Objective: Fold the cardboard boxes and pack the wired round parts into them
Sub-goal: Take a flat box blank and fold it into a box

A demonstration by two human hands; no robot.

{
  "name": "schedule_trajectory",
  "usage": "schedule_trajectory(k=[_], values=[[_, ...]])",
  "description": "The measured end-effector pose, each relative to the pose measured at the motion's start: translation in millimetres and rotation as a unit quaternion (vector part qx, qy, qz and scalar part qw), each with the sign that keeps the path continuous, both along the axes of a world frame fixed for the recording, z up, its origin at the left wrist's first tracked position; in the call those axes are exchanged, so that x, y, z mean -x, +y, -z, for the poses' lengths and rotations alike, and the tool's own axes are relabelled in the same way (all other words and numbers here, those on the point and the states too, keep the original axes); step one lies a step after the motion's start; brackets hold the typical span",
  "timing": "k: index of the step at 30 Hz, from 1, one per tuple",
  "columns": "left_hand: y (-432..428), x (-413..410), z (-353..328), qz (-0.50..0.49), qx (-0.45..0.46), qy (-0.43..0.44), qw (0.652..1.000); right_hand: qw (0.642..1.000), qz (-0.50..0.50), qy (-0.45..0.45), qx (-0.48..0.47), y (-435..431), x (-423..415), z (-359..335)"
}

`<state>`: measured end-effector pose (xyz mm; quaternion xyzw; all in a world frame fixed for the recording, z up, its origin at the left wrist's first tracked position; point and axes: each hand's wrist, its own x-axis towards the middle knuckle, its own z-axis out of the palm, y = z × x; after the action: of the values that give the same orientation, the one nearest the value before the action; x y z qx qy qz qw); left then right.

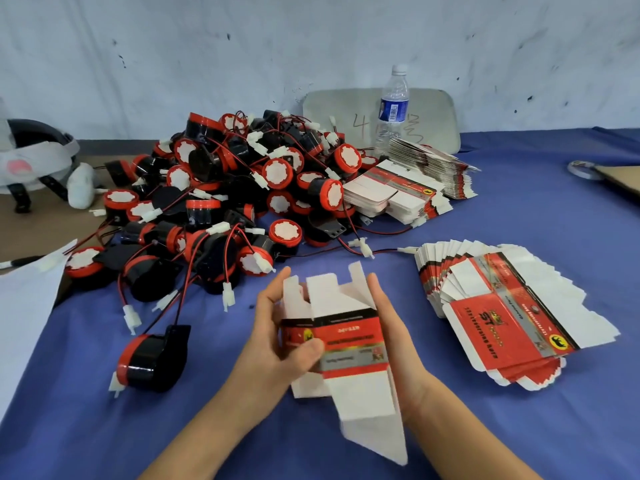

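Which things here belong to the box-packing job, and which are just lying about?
Job: half-folded box between left hand and right hand; fanned flat boxes; far box stacks; pile of wired round parts; lone part.
Lying about: water bottle; headset; grey board.

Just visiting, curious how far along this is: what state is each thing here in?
cardboard box, half opened, flaps unfolded, held between both hands
left hand, grips the box
right hand, fingers straight against the box side
fanned stack of flat boxes, unfolded
pile of wired round parts, loose, unpacked
water bottle, upright, capped
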<state>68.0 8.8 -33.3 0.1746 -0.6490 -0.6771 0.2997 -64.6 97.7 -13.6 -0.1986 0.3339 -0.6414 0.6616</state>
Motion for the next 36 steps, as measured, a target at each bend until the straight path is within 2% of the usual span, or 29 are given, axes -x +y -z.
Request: schedule_trajectory(k=[4,7,9,11,14,16,19,22,25,28,31,36], values=[[0.4,3.5,3.3,-0.117,0.081,-0.018,0.99,1.0,-0.021,-0.004,0.013,6.4,-7.7,0.6],[-9.2,1.6,2.5,-0.19,0.095,-0.007,0.977,0.999,-0.034,0.025,0.003,5.5,-7.1,-1.5],[-16.0,-0.9,1.5,-0.229,0.108,0.005,0.967,0.995,0.013,0.095,-0.041,1.5,-2.9,1.0],[-20.3,-3.2,2.5,-0.254,0.141,-0.003,0.957,0.975,0.084,0.189,-0.08,-2.8,-1.5,5.3],[-20.0,-3.0,4.3,-0.263,0.177,-0.03,0.948,0.932,0.137,0.331,-0.063,-3.9,-8.9,6.8],[-18.6,-1.7,5.1,-0.272,0.185,-0.039,0.944,0.917,0.144,0.369,-0.041,-4.2,-12.0,7.5],[-15.4,-0.9,2.7,-0.283,0.165,-0.039,0.944,0.934,0.159,0.32,-0.025,-4.5,-9.6,9.0],[-10.7,1.6,-0.1,-0.231,0.125,-0.023,0.965,0.957,0.157,0.244,-0.018,-4.1,-6.5,7.9],[-4.1,1.3,-1.8,-0.12,0.075,0.014,0.99,0.957,0.162,0.241,-0.013,-4.9,-7.3,5.0],[3.8,4.7,-3.9,-0.019,0.052,0.006,0.998,0.96,0.141,0.241,-0.004,-6.5,-11.9,3.9],[4.3,8.3,-5.6,0.019,-0.002,0.013,1.0,0.956,0.137,0.258,0.015,-6.3,-15.1,2.9],[5.5,6.7,-8.5,-0.005,0.06,0.011,0.998,0.949,0.175,0.249,0.084,-3.8,-16.6,-1.2]])
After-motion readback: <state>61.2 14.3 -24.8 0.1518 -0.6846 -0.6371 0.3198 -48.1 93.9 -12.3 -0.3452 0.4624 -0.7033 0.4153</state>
